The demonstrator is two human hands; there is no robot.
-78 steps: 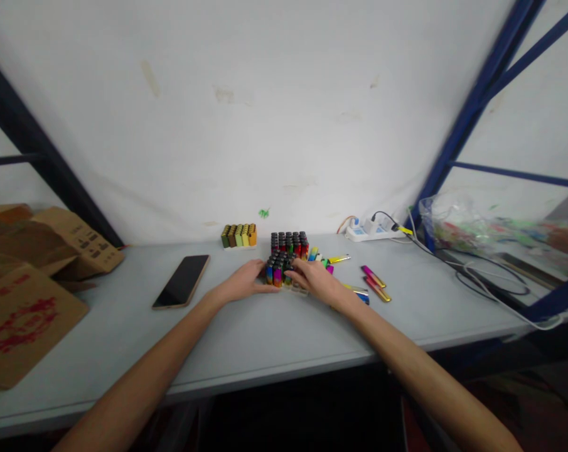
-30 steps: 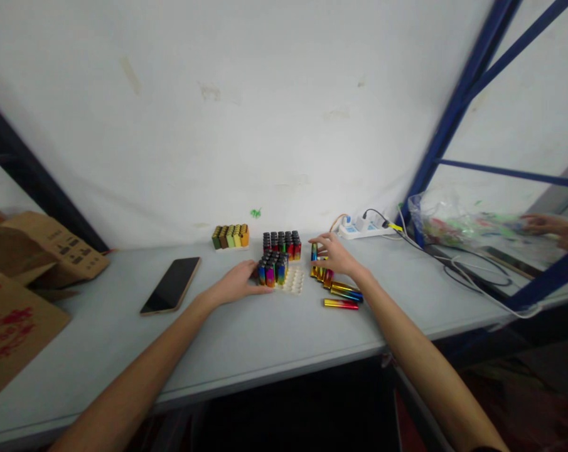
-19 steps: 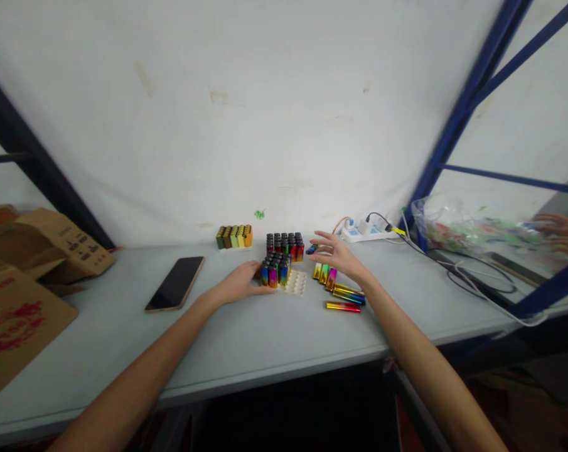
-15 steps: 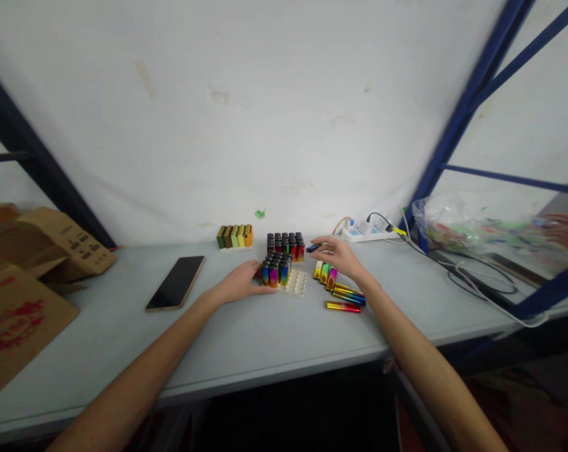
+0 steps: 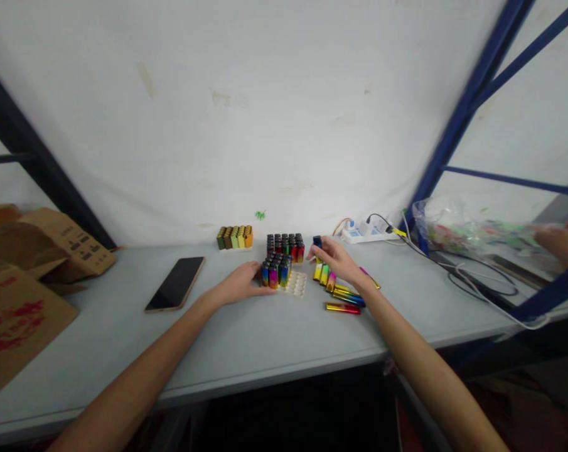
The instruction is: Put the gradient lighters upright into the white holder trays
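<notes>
My left hand [image 5: 239, 282] rests on the grey table [image 5: 246, 339], fingers curled against the left side of a white tray [image 5: 297, 284] that is partly filled with upright rainbow-coloured lighters [image 5: 275, 271]. To the right of the tray, my right hand [image 5: 335, 258] pinches one dark-topped lighter [image 5: 317, 242] and holds it upright above the table. Several loose lighters [image 5: 342, 298] lie beneath and beside that hand. Behind the tray a full block of red-bodied lighters [image 5: 287, 245] stands.
A row of green-to-orange lighters [image 5: 235, 237] stands by the wall. A phone [image 5: 175, 283] lies to the left, beside cardboard boxes [image 5: 24, 276]. A power strip [image 5: 366, 231] with cables and a plastic bag [image 5: 457, 229] sit at the right, where another person's hand [image 5: 554, 242] shows.
My right hand left the tray, reached to the loose lighters on the right, picked one up and turned it upright. My left hand stayed at the tray's left side.
</notes>
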